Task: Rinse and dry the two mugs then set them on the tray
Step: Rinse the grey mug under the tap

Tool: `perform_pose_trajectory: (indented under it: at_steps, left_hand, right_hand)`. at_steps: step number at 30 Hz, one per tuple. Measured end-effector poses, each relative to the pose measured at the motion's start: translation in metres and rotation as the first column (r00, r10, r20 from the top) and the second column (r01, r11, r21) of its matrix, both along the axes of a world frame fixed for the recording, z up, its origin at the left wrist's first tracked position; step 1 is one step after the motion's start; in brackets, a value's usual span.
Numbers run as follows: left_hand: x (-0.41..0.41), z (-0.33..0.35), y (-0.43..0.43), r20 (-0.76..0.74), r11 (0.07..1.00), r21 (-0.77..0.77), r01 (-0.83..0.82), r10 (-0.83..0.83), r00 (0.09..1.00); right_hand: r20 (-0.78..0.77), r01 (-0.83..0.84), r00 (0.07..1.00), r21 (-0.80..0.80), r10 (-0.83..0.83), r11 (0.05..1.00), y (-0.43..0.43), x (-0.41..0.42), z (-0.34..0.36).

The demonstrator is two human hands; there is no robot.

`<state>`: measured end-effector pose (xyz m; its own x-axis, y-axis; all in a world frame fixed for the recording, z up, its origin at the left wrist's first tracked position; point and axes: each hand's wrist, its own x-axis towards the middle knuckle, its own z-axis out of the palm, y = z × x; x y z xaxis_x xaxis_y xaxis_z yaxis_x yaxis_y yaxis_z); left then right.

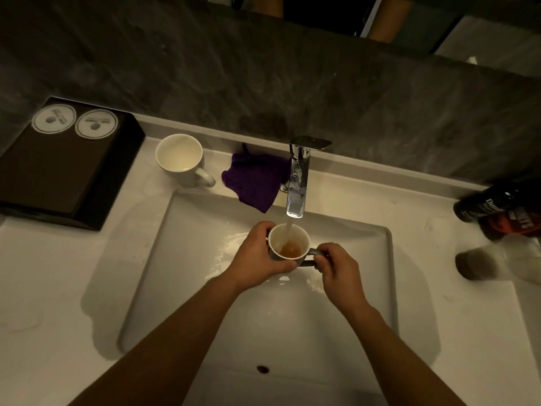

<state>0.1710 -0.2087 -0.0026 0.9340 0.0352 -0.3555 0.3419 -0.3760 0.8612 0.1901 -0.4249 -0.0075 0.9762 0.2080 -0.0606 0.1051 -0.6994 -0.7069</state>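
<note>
- Tray (58,177), dark, sits far left on the counter, well apart from the sink (181,259); carrying wet mugs that far risks drips or a slip.
- White mug (179,157) waits upright beside the purple cloth (253,183), near the basin edge, where an elbow could knock it in.
- Left hand (257,259) wraps the grey mug (288,244) under the tap (298,183); brown liquid may splash out.
- Right hand (336,268) pinches its handle; wet fingers could lose it.
</note>
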Motion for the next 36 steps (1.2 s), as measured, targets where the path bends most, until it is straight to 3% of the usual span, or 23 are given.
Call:
perform_pose_trajectory:
  at_steps: [3,5,7,9,12,14,16,19,23,24,26,27,29,31,33,36]
  left_hand:
    - [0.021,0.006,0.001,-0.078,0.977,0.152,0.148,-0.137,0.987]
    - [0.027,0.009,0.003,-0.114,0.981,0.143,0.132,-0.116,0.987]
    - [0.025,0.009,0.002,-0.153,0.999,0.041,0.020,-0.014,0.988]
    - [0.020,0.009,-0.003,-0.199,0.991,-0.063,-0.118,0.104,0.974]
    - [0.016,0.003,-0.013,-0.271,0.924,-0.230,-0.306,0.241,0.932]
    - [0.017,0.004,-0.017,-0.343,0.869,-0.330,-0.369,0.254,0.904]
    - [0.018,0.006,-0.019,-0.374,0.873,-0.354,-0.336,0.197,0.906]
    - [0.018,0.000,-0.019,-0.285,0.910,-0.340,-0.239,0.142,0.948]
    - [0.018,-0.005,-0.016,-0.145,0.875,-0.433,-0.218,0.172,0.974]
    - [0.019,-0.004,-0.016,-0.157,0.863,-0.439,-0.251,0.202,0.967]
    - [0.026,-0.002,-0.018,-0.263,0.820,-0.442,-0.363,0.269,0.927]
    - [0.029,0.002,-0.019,-0.375,0.766,-0.464,-0.445,0.285,0.882]
    - [0.034,0.008,-0.023,-0.588,0.679,-0.464,-0.568,0.243,0.771]
    - [0.035,0.006,-0.026,-0.596,0.695,-0.450,-0.561,0.234,0.768]
    - [0.032,0.001,-0.029,-0.489,0.737,-0.463,-0.493,0.252,0.835]
    - [0.029,0.001,-0.030,-0.299,0.800,-0.454,-0.392,0.278,0.913]
  right_hand:
    - [0.009,-0.082,0.997,-0.014,0.083,0.996,0.004,0.013,0.004]
    - [0.019,-0.072,0.997,0.038,0.071,0.997,0.012,0.021,0.008]
    - [-0.052,0.057,0.997,0.161,-0.049,0.985,0.022,0.027,0.012]
    - [-0.219,0.216,0.963,0.272,-0.158,0.938,0.031,0.025,0.009]
    - [-0.453,0.328,0.877,0.323,-0.160,0.887,0.043,0.015,-0.002]
    - [-0.589,0.445,0.796,0.413,-0.139,0.795,0.050,0.009,-0.003]
    - [-0.654,0.553,0.742,0.477,-0.144,0.683,0.056,0.007,0.000]
    - [-0.682,0.594,0.699,0.385,-0.216,0.706,0.060,0.011,0.002]
    - [-0.784,0.576,0.589,0.238,-0.195,0.782,0.059,0.026,0.009]
    - [-0.752,0.548,0.622,0.219,-0.219,0.807,0.060,0.029,0.009]
    - [-0.539,0.443,0.791,0.181,-0.288,0.878,0.061,0.028,0.007]
    - [-0.379,0.366,0.879,0.150,-0.288,0.919,0.061,0.025,0.004]
    - [-0.189,0.279,0.947,0.093,-0.258,0.956,0.060,0.022,-0.001]
    - [-0.250,0.343,0.917,0.091,-0.312,0.935,0.060,0.026,0.002]
    - [-0.411,0.434,0.833,0.073,-0.370,0.898,0.059,0.038,0.010]
    - [-0.623,0.389,0.718,-0.010,-0.311,0.921,0.057,0.053,0.026]
